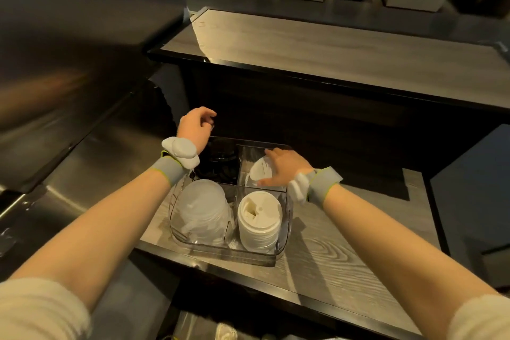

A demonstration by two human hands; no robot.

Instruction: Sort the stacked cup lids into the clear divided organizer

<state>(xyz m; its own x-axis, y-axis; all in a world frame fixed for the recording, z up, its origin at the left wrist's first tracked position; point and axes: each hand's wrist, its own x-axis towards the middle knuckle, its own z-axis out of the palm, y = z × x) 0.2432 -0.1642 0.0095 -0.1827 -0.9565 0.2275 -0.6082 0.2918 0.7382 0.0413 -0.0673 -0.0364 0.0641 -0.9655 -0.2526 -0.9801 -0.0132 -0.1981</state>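
White lids (260,218), black lids (219,159), grey wood-grain counter (345,265).

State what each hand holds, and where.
The right hand grips the white lid stack across its rims, in the organizer, far-right compartment. The left hand, loosely curled, holds nothing visible.

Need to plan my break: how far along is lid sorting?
Done: translucent dome lids, a white sip-lid stack and black lids occupy three compartments of the clear organizer. In hand: the right hand holds a tilted white lid stack in the far-right compartment. Left: settling that stack; the left hand hovers above the black lids, its grip apparently empty.
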